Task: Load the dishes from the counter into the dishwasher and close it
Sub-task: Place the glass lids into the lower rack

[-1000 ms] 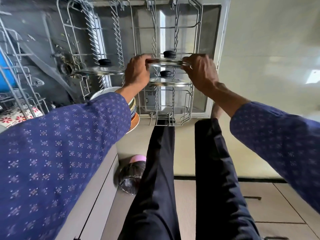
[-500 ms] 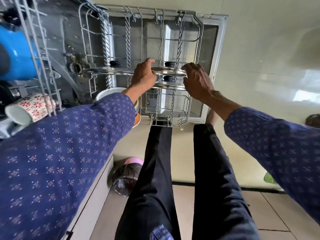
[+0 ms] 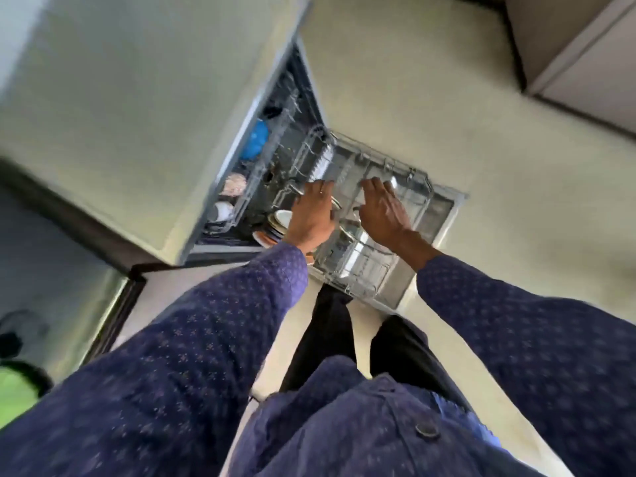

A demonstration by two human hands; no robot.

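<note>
The dishwasher stands open with its lower rack (image 3: pixel 395 259) pulled out over the door (image 3: pixel 444 210). Glass lids (image 3: pixel 339 205) stand in the rack, blurred. My left hand (image 3: pixel 311 216) hovers over the lids with its fingers stretched forward, holding nothing that I can make out. My right hand (image 3: pixel 383 211) is beside it over the rack, fingers straight and spread, empty. A stack of plates (image 3: pixel 277 223) sits at the rack's left end. The upper rack holds a blue bowl (image 3: pixel 256 139), a floral cup (image 3: pixel 234 184) and a white bowl (image 3: pixel 222 210).
A pale counter (image 3: pixel 103 98) runs above and left of the dishwasher. My legs stand on the light floor (image 3: pixel 481 132) right in front of the door. A cabinet (image 3: pixel 585 46) is at the far right. Something green (image 3: pixel 13 390) lies at the lower left.
The view has pulled up and back and swung round. My left hand has let go of the lid's rim and both hands have lifted slightly off the lids.
</note>
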